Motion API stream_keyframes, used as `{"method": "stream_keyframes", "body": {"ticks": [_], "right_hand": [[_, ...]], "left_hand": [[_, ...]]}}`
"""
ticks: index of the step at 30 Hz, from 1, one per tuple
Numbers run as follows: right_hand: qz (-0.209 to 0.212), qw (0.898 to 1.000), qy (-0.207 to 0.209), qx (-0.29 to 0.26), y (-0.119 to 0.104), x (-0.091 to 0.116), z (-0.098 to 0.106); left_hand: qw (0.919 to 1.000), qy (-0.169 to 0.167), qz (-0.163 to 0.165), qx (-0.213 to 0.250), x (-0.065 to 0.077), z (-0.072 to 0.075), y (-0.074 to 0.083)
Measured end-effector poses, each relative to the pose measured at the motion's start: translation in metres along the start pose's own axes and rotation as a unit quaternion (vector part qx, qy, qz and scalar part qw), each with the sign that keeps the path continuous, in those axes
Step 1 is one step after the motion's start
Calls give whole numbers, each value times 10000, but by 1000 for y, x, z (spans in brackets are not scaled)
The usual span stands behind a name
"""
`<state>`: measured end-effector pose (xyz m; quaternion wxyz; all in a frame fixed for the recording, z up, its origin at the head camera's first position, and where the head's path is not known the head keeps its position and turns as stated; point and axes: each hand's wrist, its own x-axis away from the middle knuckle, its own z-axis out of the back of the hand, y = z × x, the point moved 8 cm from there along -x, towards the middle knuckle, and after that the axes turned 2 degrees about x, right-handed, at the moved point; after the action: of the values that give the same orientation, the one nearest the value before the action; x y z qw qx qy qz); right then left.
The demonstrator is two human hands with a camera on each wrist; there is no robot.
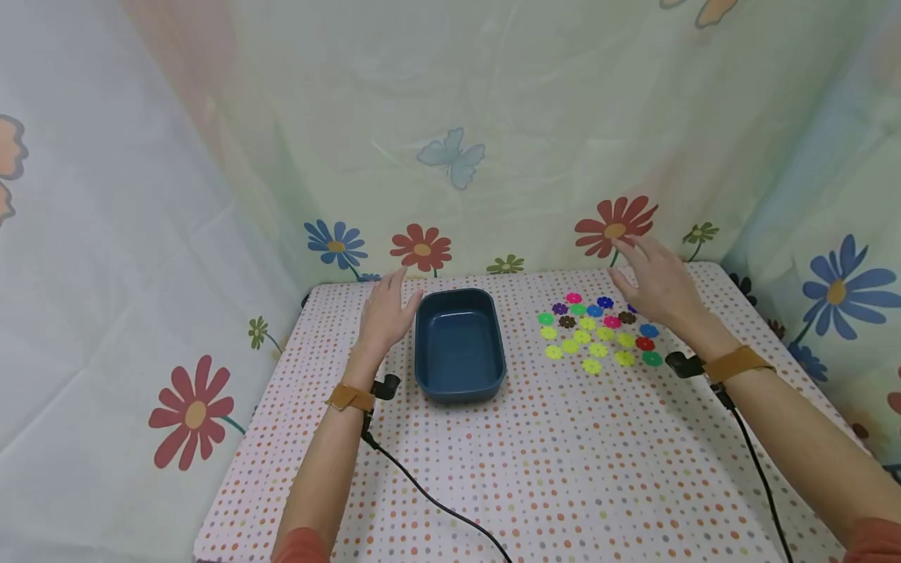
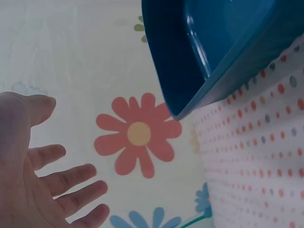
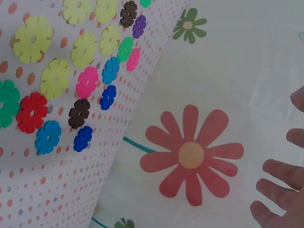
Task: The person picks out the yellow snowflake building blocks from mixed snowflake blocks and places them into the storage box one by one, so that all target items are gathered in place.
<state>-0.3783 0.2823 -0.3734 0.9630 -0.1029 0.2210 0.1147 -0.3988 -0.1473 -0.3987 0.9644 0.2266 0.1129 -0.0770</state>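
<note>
My left hand [image 1: 385,314] hovers just left of a deep blue rectangular bin [image 1: 461,344], its fingers spread and nothing held. In the left wrist view the fingers of that hand [image 2: 71,183] are apart and the bin [image 2: 228,71] stands off to the upper right. Over the far right of the table, my right hand [image 1: 658,283] is raised with relaxed fingers, beside and above several flat flower-shaped plastic discs [image 1: 598,350]. These lie loosely spread in yellow, green, blue, pink, red, brown and purple. The right wrist view shows the right hand [image 3: 285,185] with fingers apart, away from the discs [image 3: 55,78].
A dotted cloth covers the table [image 1: 563,469]. Flower-print curtains [image 1: 493,94] hang behind and at both sides. Each wrist wears a camera on a tan strap, and black cables [image 1: 450,512] trail from them toward the near edge.
</note>
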Motion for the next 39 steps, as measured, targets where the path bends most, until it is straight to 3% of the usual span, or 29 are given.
{"method": "stream_keyframes", "body": {"ticks": [6,11,25,39], "right_hand": [[-362,9989,-69,-277,8,4,0],[-536,9977,-42,-403,12,7,0],[-785,9959,-7,-448,19,13,-7],[-861,9948,-119,-535,24,21,-14]], "left_hand": [[9957,-79,246,893,0,-12,-12],[9898,-249,434,1330,4,-29,-22],[9797,-729,1100,1509,13,-69,-41],[9791,-648,1132,1563,16,-73,-41]]}}
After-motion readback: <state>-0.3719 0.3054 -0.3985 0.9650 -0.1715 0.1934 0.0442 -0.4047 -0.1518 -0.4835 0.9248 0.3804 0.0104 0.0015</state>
